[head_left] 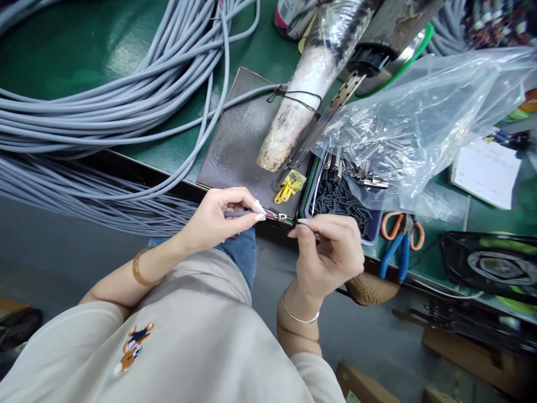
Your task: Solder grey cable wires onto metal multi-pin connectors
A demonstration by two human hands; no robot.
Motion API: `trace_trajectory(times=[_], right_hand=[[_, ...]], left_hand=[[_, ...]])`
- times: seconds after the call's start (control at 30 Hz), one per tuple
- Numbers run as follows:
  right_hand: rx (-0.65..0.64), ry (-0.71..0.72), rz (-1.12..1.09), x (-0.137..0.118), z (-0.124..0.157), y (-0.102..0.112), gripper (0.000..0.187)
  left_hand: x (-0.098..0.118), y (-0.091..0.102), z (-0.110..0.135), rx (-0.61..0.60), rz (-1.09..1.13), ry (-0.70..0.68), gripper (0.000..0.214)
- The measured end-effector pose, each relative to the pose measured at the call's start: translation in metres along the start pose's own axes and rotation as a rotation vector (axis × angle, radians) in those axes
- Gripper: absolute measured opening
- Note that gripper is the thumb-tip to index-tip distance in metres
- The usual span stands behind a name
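My left hand (222, 217) pinches a grey cable (235, 214) just behind its stripped end, where thin red and other coloured wires (271, 215) show. Joined to those wires, or touching them, is a small shiny metal connector (282, 217). My right hand (329, 252) is closed, thumb against fingers, at the connector's dark far end; its fingertips hide what exactly they grip there. Both hands are over the table's front edge. Just beyond them lie yellow tags (289, 187) on a dark metal plate (235, 140).
Coiled grey cables (168, 106) fill the left. A wrapped soldering tool (306, 84) leans over the plate. At right are a bin of black sleeves (335, 198), a plastic bag (398, 134) of metal parts, blue-handled pliers (396, 246) and a black fan (495, 266).
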State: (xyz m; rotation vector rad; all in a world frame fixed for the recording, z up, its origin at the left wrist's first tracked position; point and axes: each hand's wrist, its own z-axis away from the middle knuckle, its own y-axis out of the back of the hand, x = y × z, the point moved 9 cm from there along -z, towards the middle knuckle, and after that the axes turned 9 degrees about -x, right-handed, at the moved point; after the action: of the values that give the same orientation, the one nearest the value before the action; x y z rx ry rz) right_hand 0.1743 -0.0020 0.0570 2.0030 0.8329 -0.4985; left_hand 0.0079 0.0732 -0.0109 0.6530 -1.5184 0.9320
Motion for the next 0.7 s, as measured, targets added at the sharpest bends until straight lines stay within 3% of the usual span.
trace_trajectory(times=[0.13, 0.2, 0.3, 0.43, 0.5, 0.6, 0.63, 0.7], right_hand=[[-0.192, 0.026, 0.175, -0.018, -0.008, -0.011, 0.028], [-0.287, 0.049, 0.214, -0.021, -0.009, -0.023, 0.022], [-0.296, 0.07, 0.231, -0.019, -0.008, -0.032, 0.011], [-0.11, 0.036, 0.082, -0.007, -0.009, -0.02, 0.012], [0.111, 0.009, -0.051, 0.001, -0.008, 0.0, 0.011], [0.447, 0.134, -0.141, 0.0, -0.001, 0.031, 0.011], [0.487, 0.178, -0.122, -0.003, 0.001, 0.035, 0.013], [0.431, 0.16, -0.069, -0.005, -0.001, 0.032, 0.022]], left_hand=[[0.012, -0.005, 0.001, 0.016, -0.142, -0.128, 0.009], [0.017, -0.007, 0.001, 0.012, -0.205, -0.182, 0.007], [0.021, -0.008, 0.002, 0.012, -0.27, -0.232, 0.007], [0.026, -0.007, 0.004, 0.049, -0.318, -0.26, 0.007], [0.026, -0.003, 0.004, 0.092, -0.342, -0.252, 0.008], [0.026, 0.001, 0.004, 0.129, -0.363, -0.256, 0.009], [0.027, 0.002, 0.004, 0.13, -0.367, -0.268, 0.009], [0.029, 0.002, 0.004, 0.124, -0.382, -0.295, 0.009]])
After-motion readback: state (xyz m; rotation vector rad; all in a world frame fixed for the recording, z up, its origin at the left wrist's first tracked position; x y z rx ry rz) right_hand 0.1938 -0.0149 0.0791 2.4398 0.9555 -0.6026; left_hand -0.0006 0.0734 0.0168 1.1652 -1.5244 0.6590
